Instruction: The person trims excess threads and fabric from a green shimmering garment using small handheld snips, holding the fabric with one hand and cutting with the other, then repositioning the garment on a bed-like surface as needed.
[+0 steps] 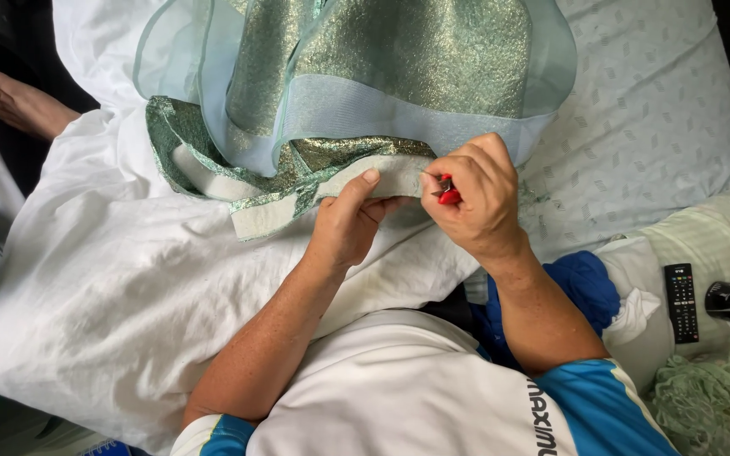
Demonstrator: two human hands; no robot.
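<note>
Garment (356,76) lies on the pillow (111,279) over the lap — remote (681,301) right (beside what may be netting (703,397)).

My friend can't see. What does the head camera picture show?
Two hands work on a shiny green garment over a white sheet: the left hand pinches its white edge band, the right hand holds a small red tool.

Left hand (350,221) pinches the white band (382,176) of the green glittery garment (399,59); right hand (475,198), just beside it, grips a small red-handled tool (447,192) at the band.
</note>
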